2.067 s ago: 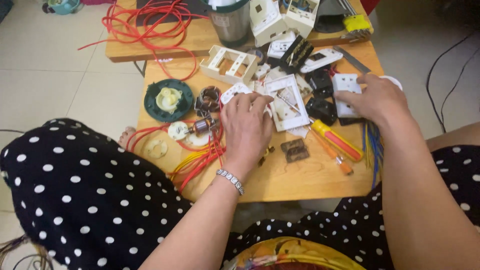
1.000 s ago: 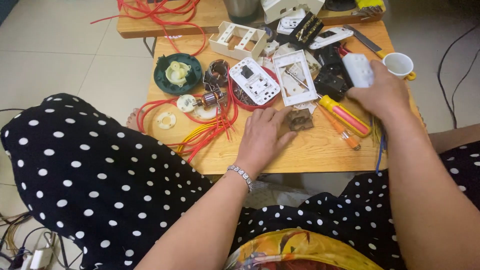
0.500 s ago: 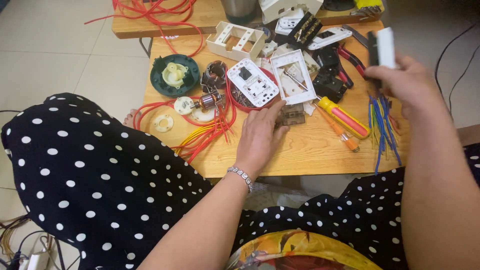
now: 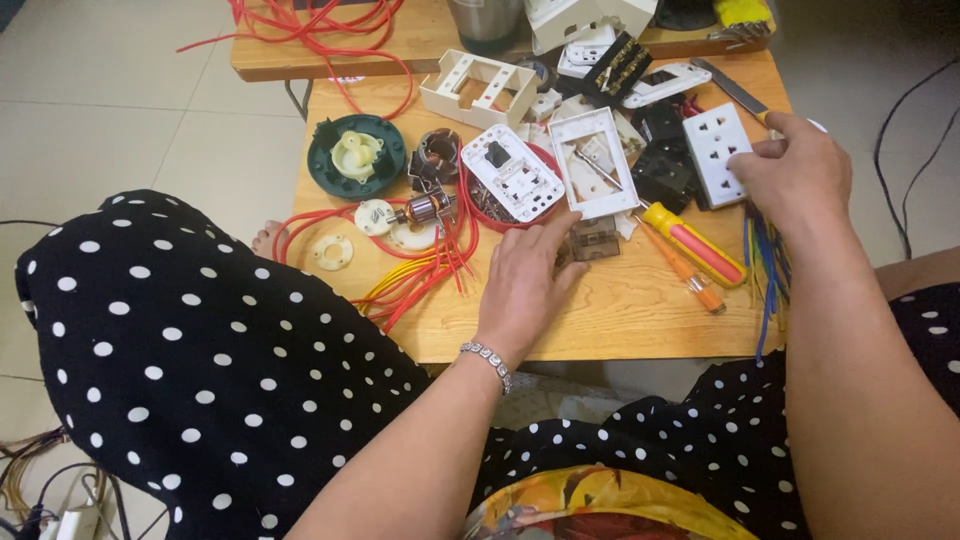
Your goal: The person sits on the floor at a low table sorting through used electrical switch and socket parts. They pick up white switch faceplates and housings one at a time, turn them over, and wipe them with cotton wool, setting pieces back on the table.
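Observation:
My left hand [image 4: 525, 285] lies flat on the wooden table [image 4: 640, 320], fingers apart, its fingertips touching a small brownish translucent box [image 4: 597, 240]. My right hand [image 4: 795, 175] grips the right edge of a white socket plate [image 4: 714, 152], which sits low over the table by some black parts [image 4: 665, 172]. Blue and yellow wires [image 4: 765, 275] hang below that hand. A yellow and red screwdriver [image 4: 695, 245] and a thin orange one [image 4: 692, 278] lie between my hands.
Ahead of my left hand are a white frame plate [image 4: 592, 160], a white switch module [image 4: 512, 172] over a red bowl, a motor armature [image 4: 425, 210], red wires [image 4: 420, 272] and a green round part [image 4: 357, 155]. My polka-dot knee [image 4: 200, 360] is at the left.
My right hand has come down and leftwards, bringing the socket plate from upright in the air to low over the table. My left hand has stayed by the small box.

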